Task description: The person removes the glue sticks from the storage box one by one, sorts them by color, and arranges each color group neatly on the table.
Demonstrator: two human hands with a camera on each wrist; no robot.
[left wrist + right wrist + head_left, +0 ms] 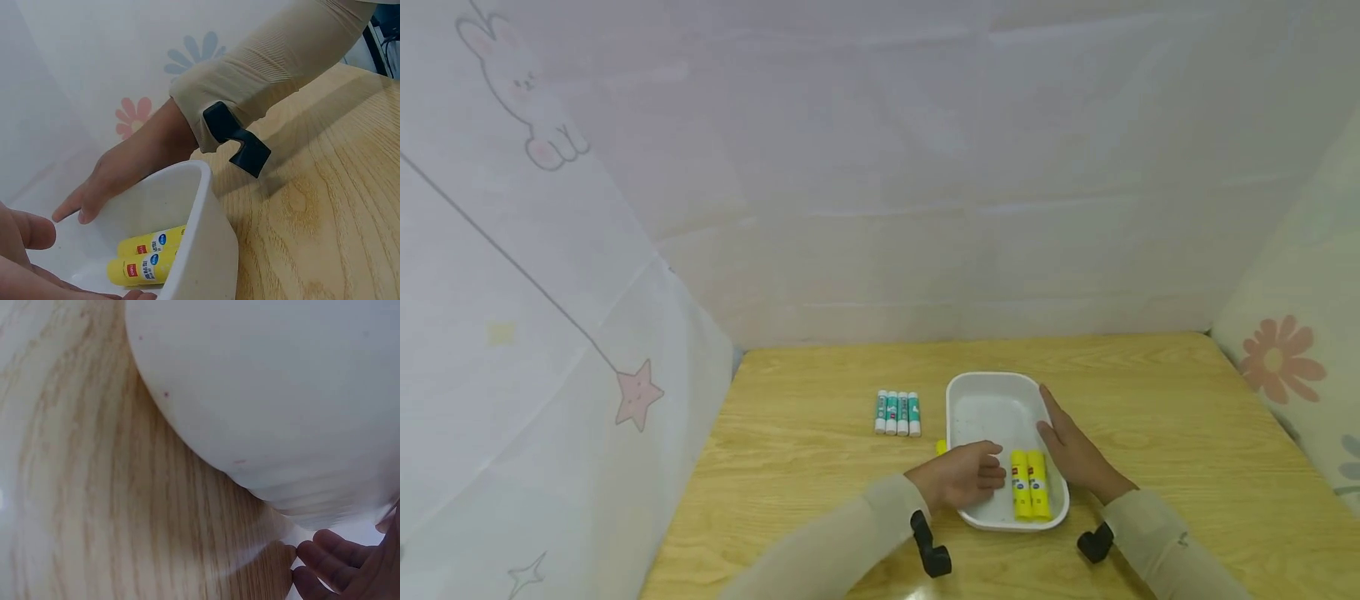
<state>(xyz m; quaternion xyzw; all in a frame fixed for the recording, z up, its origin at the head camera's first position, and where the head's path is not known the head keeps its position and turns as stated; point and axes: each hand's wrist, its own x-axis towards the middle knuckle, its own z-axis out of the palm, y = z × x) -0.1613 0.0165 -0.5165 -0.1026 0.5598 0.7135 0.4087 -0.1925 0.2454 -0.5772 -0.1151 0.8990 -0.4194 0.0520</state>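
A white plastic tray [992, 382] stands on the table, with two yellow glue sticks [1030, 500] side by side in its near right part. My left hand [966, 477] reaches over the tray's left rim, just left of these sticks. In the left wrist view its thumb [34, 231] is apart from the fingers, and nothing shows between them. My right hand [1078, 454] holds the tray's right side, thumb over the rim; in the right wrist view its fingers [337, 562] lie along the outside. Another yellow object [941, 447] peeks out left of the tray, mostly hidden by the left hand.
Several green-and-white glue sticks [897, 413] lie in a row left of the tray. The wooden table [805, 392] ends at a pale curtain [970, 275] at the back, with printed curtains on both sides. Black camera mounts [931, 546] sit on both wrists.
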